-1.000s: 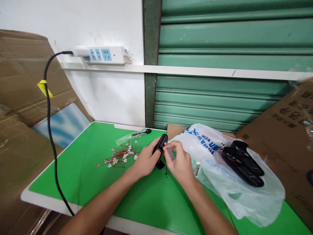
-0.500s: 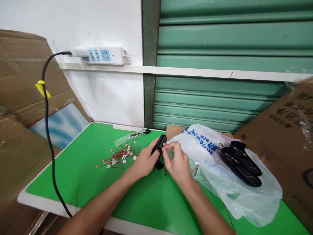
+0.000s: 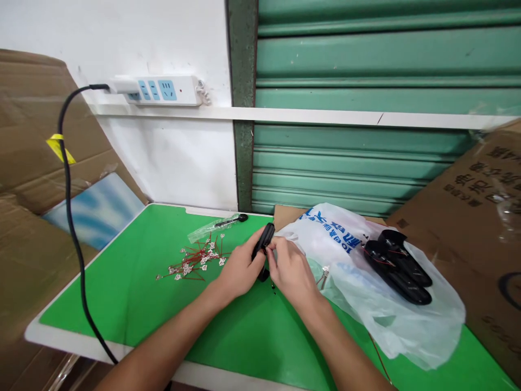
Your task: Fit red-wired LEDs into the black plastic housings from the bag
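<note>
Holding the Shell (image 3: 266, 235): Hand and Part Positions

At far left, a carton (image 3: 30, 125) stands beside the table (image 3: 134, 315). A black cable (image 3: 70, 201) with a yellow tag (image 3: 60, 149) hangs in front of the carton. Its upper end meets a white plug at the left end of the power strip (image 3: 183, 89), which is fixed to the wall. A blue-and-white panel (image 3: 100, 209) leans at the table's left edge.

On the green tabletop, red wires (image 3: 199, 258) with white ends lie in a loose heap. Behind them, a clear sleeve (image 3: 203, 229) lies near the back edge; a black piece (image 3: 241, 218) shows at its right end.

The left hand (image 3: 240, 267) is closed around the shell, thumb on the near side. The shell is tilted, above the table, between the two hands. The right hand (image 3: 292, 267) has its thumb and fingertips drawn together at the shell's right side. Whether they pinch a small part cannot be told; the fingers hide the spot.

Right of the right hand, a few white-ended pieces (image 3: 324, 276) lie beside a white bag (image 3: 350, 288) with blue print. Two more shells (image 3: 401, 266) rest side by side on the bag. At far right stands a printed box (image 3: 459, 228).
</note>
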The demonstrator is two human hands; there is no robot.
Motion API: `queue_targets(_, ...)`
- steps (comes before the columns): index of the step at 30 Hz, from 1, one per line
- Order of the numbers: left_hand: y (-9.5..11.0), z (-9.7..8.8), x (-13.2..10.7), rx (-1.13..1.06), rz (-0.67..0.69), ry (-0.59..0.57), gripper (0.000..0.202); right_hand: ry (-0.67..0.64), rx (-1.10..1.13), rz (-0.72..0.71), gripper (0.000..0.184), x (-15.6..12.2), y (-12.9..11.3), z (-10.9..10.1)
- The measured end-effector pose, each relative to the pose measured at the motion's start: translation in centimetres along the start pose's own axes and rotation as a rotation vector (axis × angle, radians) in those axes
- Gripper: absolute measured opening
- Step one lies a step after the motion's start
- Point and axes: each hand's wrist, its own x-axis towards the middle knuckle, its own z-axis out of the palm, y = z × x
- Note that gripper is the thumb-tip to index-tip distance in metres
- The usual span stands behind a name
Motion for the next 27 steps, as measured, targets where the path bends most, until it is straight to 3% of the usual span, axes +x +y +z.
queue_targets(7,0.0,0.0,-0.1,0.064,0.002,-0.032,0.062,-0.027,-0.033,-0.055,0.013,0.0,0.4,0.0)
queue_targets(11,-0.5,0.0,0.2,-0.057,0.064,-0.044,0.059,0.006,0.001,-0.033,0.009,0.2,0.5,-0.2)
queue_targets(14,-0.7,-0.3,0.6,-0.258,0.080,-0.079,0.055,0.138,0.171,0.071,0.006,0.4,0.5,-0.3)
queue_targets(17,-0.5,-0.7,0.7,-0.388,0.049,-0.195,0.057,0.233,0.416,0.276,0.029,0.6,0.8,-0.2)
queue_targets(19,-0.3,-1.0,0.7,-0.430,0.042,-0.259,0.057,0.144,0.607,0.390,0.046,0.5,1.1,-0.2)
queue_targets(22,-0.1,-1.3,0.6,-0.455,0.038,-0.278,0.055,-0.028,0.811,0.445,0.051,0.3,1.6,-0.2)
queue_targets(27,-0.2,-1.6,0.7,-0.400,0.079,-0.279,0.050,-0.119,0.821,0.469,0.054,0.1,1.6,-0.6)
